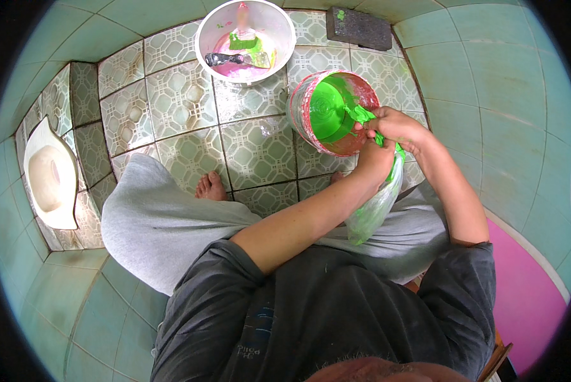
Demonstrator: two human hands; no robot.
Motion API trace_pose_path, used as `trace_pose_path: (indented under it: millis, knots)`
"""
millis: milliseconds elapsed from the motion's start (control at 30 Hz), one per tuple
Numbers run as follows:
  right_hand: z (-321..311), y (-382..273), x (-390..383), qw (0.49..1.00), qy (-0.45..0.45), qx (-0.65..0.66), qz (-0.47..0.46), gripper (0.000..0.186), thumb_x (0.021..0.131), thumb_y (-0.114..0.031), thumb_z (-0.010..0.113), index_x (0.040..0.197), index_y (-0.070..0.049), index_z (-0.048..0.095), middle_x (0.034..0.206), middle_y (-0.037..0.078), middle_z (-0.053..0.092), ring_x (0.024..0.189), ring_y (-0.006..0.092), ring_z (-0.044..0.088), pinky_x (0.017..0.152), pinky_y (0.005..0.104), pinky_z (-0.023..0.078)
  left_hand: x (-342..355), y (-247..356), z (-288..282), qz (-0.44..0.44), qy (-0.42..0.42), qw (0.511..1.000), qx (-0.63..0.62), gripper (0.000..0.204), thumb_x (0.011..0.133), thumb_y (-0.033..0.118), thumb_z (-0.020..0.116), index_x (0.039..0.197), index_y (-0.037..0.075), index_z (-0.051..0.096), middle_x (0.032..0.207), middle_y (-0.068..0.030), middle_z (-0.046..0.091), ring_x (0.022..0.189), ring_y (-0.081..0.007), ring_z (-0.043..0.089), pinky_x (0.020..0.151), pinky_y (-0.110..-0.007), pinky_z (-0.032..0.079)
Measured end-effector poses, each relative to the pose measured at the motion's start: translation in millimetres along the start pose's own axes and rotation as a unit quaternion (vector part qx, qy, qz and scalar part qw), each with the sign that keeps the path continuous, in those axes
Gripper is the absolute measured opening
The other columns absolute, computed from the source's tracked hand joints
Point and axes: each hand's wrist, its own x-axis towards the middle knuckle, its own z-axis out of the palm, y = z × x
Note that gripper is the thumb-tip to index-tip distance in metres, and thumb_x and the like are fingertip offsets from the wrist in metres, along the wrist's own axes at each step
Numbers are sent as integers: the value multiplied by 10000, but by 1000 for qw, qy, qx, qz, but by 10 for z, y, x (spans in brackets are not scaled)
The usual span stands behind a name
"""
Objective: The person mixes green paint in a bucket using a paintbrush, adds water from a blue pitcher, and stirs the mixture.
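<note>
A clear plastic bag (373, 210) smeared with bright green paint hangs between my two hands above my lap. My left hand (373, 162) grips the bag just below its neck. My right hand (395, 126) squeezes the bag's top end at the rim of a red bucket (311, 95). The bucket is tilted toward me and holds a pool of green paint (329, 109). A strand of green runs from the bag's mouth into the bucket.
A white bowl (204, 28) at the top holds pink and green paint and a dark-handled scraper (225, 59). A dark brick (359, 28) lies beside it. A squat toilet (49, 175) is at the left. My bare foot (211, 187) rests on patterned floor tiles.
</note>
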Motion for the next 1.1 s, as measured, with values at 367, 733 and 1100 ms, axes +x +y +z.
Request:
trace_pose_path:
  millis: [367,733,1100]
  knots:
    - [47,-6,160,999,26,-38,17,174,874,-166,535,888,-13,617,714,12,535,686,118,473,650,270,392,-91,139,-11,9,32,999,28,585,928,378,491,1255,-105,460,1215,-310,558,1139,-401,562,944,-429,437]
    - [66,48,320,999,27,-28,-14,241,870,-223,452,758,-37,556,669,27,491,655,149,434,630,309,380,-81,127,-12,21,51,998,28,563,939,372,460,1229,-110,477,1193,-330,560,1117,-416,568,933,-441,437]
    - [113,3,330,999,24,-12,-26,263,913,-260,398,751,-80,501,616,-11,415,548,117,371,543,310,357,-31,132,-53,-22,9,999,43,638,951,413,478,1352,-75,389,1253,-211,552,1168,-298,530,989,-375,390]
